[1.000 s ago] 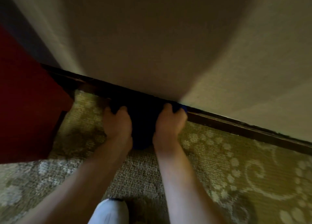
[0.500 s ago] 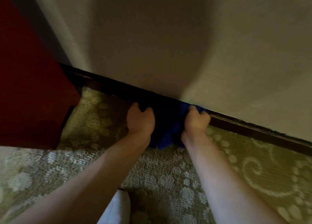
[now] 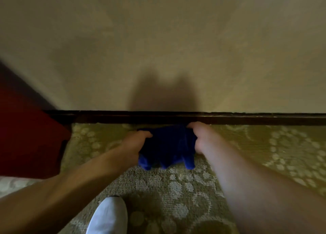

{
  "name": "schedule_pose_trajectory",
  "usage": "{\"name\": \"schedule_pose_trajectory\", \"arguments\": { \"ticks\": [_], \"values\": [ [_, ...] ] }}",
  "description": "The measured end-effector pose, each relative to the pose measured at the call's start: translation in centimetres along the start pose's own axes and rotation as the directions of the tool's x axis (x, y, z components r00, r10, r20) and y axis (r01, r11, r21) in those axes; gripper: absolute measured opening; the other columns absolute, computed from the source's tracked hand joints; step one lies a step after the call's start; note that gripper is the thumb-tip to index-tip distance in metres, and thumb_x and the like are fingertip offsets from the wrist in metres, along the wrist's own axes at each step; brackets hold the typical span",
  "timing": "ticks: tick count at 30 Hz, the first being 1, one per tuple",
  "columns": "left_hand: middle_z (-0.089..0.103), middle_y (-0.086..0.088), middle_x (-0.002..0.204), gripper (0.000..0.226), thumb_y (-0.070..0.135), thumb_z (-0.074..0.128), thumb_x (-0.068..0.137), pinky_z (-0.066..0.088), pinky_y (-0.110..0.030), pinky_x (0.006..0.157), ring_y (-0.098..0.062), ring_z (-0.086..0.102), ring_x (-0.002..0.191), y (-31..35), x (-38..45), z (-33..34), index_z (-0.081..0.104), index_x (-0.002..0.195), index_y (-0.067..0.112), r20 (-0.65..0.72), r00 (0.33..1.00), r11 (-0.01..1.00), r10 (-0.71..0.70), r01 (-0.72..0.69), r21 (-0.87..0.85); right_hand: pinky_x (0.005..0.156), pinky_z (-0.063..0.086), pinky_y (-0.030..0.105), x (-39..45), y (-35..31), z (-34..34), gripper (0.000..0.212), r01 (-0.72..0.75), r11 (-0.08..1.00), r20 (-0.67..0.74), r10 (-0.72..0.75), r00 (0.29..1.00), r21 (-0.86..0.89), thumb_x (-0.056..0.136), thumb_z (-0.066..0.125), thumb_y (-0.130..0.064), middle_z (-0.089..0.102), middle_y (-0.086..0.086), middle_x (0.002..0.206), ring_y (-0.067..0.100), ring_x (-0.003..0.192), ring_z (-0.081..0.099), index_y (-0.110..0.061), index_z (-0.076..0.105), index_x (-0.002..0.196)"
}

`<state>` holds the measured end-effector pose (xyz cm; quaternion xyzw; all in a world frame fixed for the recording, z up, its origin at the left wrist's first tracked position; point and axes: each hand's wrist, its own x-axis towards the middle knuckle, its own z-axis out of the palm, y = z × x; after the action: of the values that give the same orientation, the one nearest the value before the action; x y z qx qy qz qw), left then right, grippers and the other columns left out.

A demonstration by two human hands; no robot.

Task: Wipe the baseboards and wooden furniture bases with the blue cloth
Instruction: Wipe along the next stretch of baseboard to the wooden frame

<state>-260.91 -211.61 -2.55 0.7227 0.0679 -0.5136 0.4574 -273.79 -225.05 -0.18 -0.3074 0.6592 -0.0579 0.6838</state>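
Both hands hold the blue cloth (image 3: 167,145) bunched between them, low at the wall. The left hand (image 3: 135,146) has its fingers (image 3: 144,134) curled closed on the cloth's left end; the right hand (image 3: 201,139) is closed on the right end, its knuckles touching or almost touching the dark wooden baseboard (image 3: 247,119). The cloth hangs in loose folds down to the patterned carpet (image 3: 282,145); its top edge is just at the foot of the baseboard, but if it really presses on the wood I cannot tell.

Change vs. half a sec ago: the hands and cloth are now further to the right along the baseboard, away from the red furniture (image 3: 26,136) at the left, and the view is now square to the wall (image 3: 158,39). I judge this means the strip near the red piece is already wiped and the pass goes on rightward. A long part of baseboard at right is not yet done. A white shoe (image 3: 107,216) stands on the carpet below.
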Motion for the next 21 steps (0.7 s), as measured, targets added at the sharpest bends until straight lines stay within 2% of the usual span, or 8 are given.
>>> {"name": "schedule_pose_trajectory", "arguments": {
  "ticks": [3, 8, 10, 12, 14, 16, 18, 21],
  "values": [
    [0.071, -0.022, 0.109, 0.028, 0.010, 0.060, 0.089, 0.055, -0.039, 0.069, -0.035, 0.069, 0.090, 0.1, -0.5, -0.5, 0.065, 0.116, 0.003, -0.071, 0.996, 0.996, 0.058, -0.063, -0.062, 0.069, 0.055, 0.040, -1.6, 0.3, 0.6, 0.016, -0.064, 0.997, 0.106, 0.059, 0.993, 0.045, 0.094, 0.052, -0.011, 0.070, 0.019, 0.095, 0.033, 0.093, 0.068, -0.003, 0.064, 0.102],
    [0.067, -0.014, 0.088, 0.012, 0.006, 0.055, 0.091, 0.050, -0.025, 0.049, -0.024, 0.061, 0.067, 0.9, 0.4, -0.9, 0.065, 0.096, 0.009, -0.171, 0.980, 0.969, 0.096, -0.132, -0.208, 0.096, 0.051, 0.051, -2.0, -1.5, 2.8, 0.010, -0.029, 1.000, 0.212, 0.028, 0.977, 0.000, 0.084, 0.060, -0.006, 0.068, 0.022, 0.096, 0.037, 0.106, 0.066, 0.002, 0.060, 0.089],
    [0.064, -0.010, 0.083, 0.011, 0.005, 0.054, 0.092, 0.048, -0.023, 0.044, -0.022, 0.059, 0.064, 0.9, 2.2, -0.5, 0.062, 0.095, 0.011, -0.221, 0.971, 0.956, 0.091, -0.147, -0.252, 0.093, 0.050, 0.060, 0.5, -1.1, 4.3, 0.047, 0.027, 1.000, 0.214, -0.028, 0.976, 0.007, 0.061, 0.067, -0.007, 0.069, 0.024, 0.104, 0.038, 0.100, 0.068, 0.001, 0.062, 0.107],
    [0.066, -0.015, 0.092, 0.019, 0.005, 0.057, 0.090, 0.055, -0.030, 0.052, -0.028, 0.064, 0.070, 0.8, 4.5, -0.5, 0.063, 0.107, 0.007, -0.295, 0.952, 0.940, 0.084, -0.174, -0.293, 0.086, 0.052, 0.063, 5.1, 0.8, 5.4, 0.069, 0.047, 0.998, 0.190, -0.054, 0.980, 0.041, 0.051, 0.067, -0.008, 0.067, 0.027, 0.108, 0.039, 0.095, 0.068, -0.006, 0.059, 0.120],
    [0.069, -0.020, 0.107, 0.035, 0.003, 0.062, 0.085, 0.060, -0.050, 0.074, -0.035, 0.070, 0.089, 0.8, 6.7, -0.9, 0.062, 0.120, 0.001, -0.377, 0.924, 0.914, 0.058, -0.201, -0.352, 0.080, 0.057, 0.056, 7.8, 2.9, 5.8, 0.075, -0.008, 0.996, 0.177, -0.008, 0.984, 0.091, 0.053, 0.069, -0.011, 0.065, 0.024, 0.115, 0.038, 0.096, 0.068, -0.012, 0.056, 0.127],
    [0.069, -0.020, 0.113, 0.037, 0.003, 0.064, 0.083, 0.056, -0.058, 0.088, -0.036, 0.069, 0.101, 0.9, 8.1, -0.6, 0.062, 0.120, 0.001, -0.409, 0.911, 0.897, 0.047, -0.218, -0.383, 0.076, 0.058, 0.051, 8.8, 3.5, 5.7, 0.073, -0.040, 0.988, 0.170, 0.014, 0.985, 0.150, 0.060, 0.071, -0.010, 0.065, 0.022, 0.117, 0.037, 0.095, 0.068, -0.013, 0.054, 0.130],
    [0.070, -0.019, 0.114, 0.041, 0.010, 0.065, 0.081, 0.058, -0.056, 0.085, -0.036, 0.070, 0.101, 1.1, 8.8, 0.8, 0.063, 0.122, 0.004, -0.366, 0.930, 0.908, 0.045, -0.191, -0.372, 0.085, 0.056, 0.054, 6.9, 2.2, 5.0, 0.059, -0.028, 0.981, 0.141, 0.001, 0.990, 0.191, 0.072, 0.070, -0.008, 0.065, 0.023, 0.117, 0.039, 0.098, 0.067, -0.009, 0.055, 0.129],
    [0.070, -0.016, 0.116, 0.052, 0.025, 0.068, 0.069, 0.060, -0.054, 0.081, -0.035, 0.070, 0.097, -0.5, 11.5, 4.0, 0.063, 0.119, 0.012, -0.295, 0.955, 0.915, 0.034, -0.148, -0.376, 0.095, 0.050, 0.043, 4.8, -0.5, 2.5, 0.040, 0.079, 0.970, -0.035, -0.073, 0.997, 0.231, 0.089, 0.060, -0.008, 0.059, 0.022, 0.130, 0.039, 0.118, 0.059, 0.001, 0.055, 0.128]
  ]
}}
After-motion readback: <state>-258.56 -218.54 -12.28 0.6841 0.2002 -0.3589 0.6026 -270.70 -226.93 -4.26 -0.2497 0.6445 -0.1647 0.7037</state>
